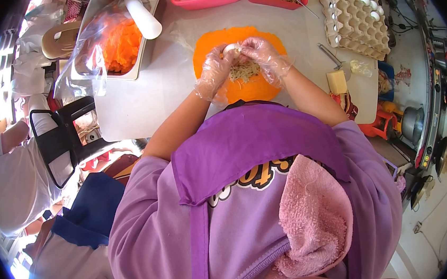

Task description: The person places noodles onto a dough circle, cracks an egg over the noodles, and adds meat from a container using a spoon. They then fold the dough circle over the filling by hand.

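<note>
A white egg [231, 48] is between my gloved hands, above a flat round of orange dough [273, 37]. My left hand [216, 68] curls its fingers around the egg from the left. From the other side, my right hand [259, 54] has its fingertips closed at the egg's right side. Both hands wear loose clear plastic gloves. Below them, a small heap of pale shredded filling [244, 72] lies on the middle of the dough. The dough rests on the pale tabletop [151, 98].
At back left stands a metal tray [131, 73] of orange dough [119, 45], partly under plastic, with a white roller [144, 18]. Pink tubs [211, 1] of filling are at the back. Egg cartons [354, 19] with eggs stand right, near a metal tool [329, 56]. People sit at left.
</note>
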Motion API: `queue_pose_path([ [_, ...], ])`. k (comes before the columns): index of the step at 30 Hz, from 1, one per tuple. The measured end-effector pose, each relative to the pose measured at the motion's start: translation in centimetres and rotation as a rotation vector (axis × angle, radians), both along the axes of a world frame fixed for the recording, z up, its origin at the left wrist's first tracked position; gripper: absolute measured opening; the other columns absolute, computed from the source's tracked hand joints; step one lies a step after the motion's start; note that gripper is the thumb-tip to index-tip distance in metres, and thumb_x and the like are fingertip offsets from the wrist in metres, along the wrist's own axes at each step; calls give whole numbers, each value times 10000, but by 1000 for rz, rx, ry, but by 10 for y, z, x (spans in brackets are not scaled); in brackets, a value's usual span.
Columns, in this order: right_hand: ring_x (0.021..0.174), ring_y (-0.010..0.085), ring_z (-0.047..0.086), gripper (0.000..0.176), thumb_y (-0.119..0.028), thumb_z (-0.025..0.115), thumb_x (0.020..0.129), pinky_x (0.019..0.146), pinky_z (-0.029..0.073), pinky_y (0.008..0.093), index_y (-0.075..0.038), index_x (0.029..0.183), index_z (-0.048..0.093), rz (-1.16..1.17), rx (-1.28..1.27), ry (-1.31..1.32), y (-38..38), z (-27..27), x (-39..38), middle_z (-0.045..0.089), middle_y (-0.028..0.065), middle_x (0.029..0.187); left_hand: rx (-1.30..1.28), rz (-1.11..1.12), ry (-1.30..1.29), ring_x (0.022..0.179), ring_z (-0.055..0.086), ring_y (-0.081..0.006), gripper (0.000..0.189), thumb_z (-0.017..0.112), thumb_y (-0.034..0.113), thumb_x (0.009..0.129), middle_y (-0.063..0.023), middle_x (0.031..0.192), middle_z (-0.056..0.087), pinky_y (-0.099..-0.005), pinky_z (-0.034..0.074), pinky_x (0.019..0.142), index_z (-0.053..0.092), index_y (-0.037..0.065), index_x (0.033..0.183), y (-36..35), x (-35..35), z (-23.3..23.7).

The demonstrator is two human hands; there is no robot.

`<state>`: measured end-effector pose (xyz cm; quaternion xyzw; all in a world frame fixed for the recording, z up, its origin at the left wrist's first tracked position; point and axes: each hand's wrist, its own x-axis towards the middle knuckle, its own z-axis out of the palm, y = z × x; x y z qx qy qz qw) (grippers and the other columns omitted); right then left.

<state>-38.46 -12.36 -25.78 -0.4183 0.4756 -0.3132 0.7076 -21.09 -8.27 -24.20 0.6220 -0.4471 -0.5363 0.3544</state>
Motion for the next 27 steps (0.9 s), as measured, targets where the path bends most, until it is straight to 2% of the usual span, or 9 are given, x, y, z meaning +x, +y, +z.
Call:
queue_pose_path([
  [6, 821, 111, 604, 118, -78, 586, 901, 751, 510, 233, -7, 995, 575, -38, 38, -78, 9, 25, 1, 599, 55, 958, -9, 1, -3, 991, 631, -290, 473, 573, 280, 876, -220, 1051, 642, -353, 482, 862, 527, -33, 1228, -2, 1, 0],
  [8, 855, 121, 597, 132, -89, 581, 905, 774, 500, 237, -12, 1012, 569, -80, 76, -154, 13, 38, 3, 584, 73, 1022, -7, -20, -81, 982, 627, -200, 480, 567, 252, 900, -166, 1096, 629, -288, 494, 835, 493, -75, 1243, -2, 1, -2],
  [11, 869, 122, 589, 182, -83, 601, 889, 757, 506, 245, -4, 1049, 564, -88, 64, -100, 14, 53, 9, 571, 83, 1057, 7, -9, -5, 995, 626, -218, 493, 569, 278, 896, -175, 1086, 635, -304, 493, 839, 498, -61, 1246, -2, 1, -4],
  [12, 869, 122, 589, 182, -83, 601, 889, 757, 506, 245, -4, 1049, 564, -89, 64, -100, 12, 45, 9, 571, 83, 1057, 7, -10, -5, 995, 626, -218, 493, 569, 278, 896, -175, 1086, 635, -304, 493, 839, 498, -61, 1246, -1, 1, 4],
  [14, 897, 124, 590, 274, -81, 632, 866, 764, 511, 253, 14, 1113, 561, -23, -62, -12, 4, 19, 9, 588, 81, 1053, 0, -39, -118, 1032, 611, -310, 477, 592, 287, 871, -237, 1104, 612, -368, 471, 886, 522, -22, 1228, 2, 0, 29],
  [17, 938, 134, 592, 376, -82, 658, 847, 783, 512, 260, 35, 1185, 541, 46, -35, 61, 1, 8, 7, 608, 84, 1056, -44, -70, -195, 1009, 628, -273, 514, 597, 335, 884, -204, 1062, 642, -353, 487, 853, 508, -24, 1241, 4, -3, 27],
  [21, 957, 148, 599, 401, -69, 657, 838, 808, 509, 266, 43, 1204, 538, 88, -103, 182, 1, 8, 7, 622, 88, 1060, -51, -95, -158, 1008, 628, -275, 503, 604, 344, 884, -195, 1058, 644, -357, 487, 854, 512, -1, 1237, 7, -3, 27],
  [24, 949, 150, 603, 390, -35, 639, 824, 811, 510, 270, 46, 1194, 547, 100, -133, 100, 5, 8, 6, 622, 86, 1072, -42, -112, -229, 999, 623, -261, 437, 594, 284, 896, -176, 1064, 639, -347, 485, 858, 520, 13, 1230, 12, -6, 37],
  [27, 933, 146, 611, 373, -26, 640, 796, 812, 509, 274, 28, 1160, 581, 54, -118, 103, 9, 9, 10, 637, 76, 1032, -154, -145, -64, 994, 614, -243, 375, 577, 198, 903, -163, 1070, 630, -338, 481, 862, 525, 13, 1225, 13, -7, 36],
])
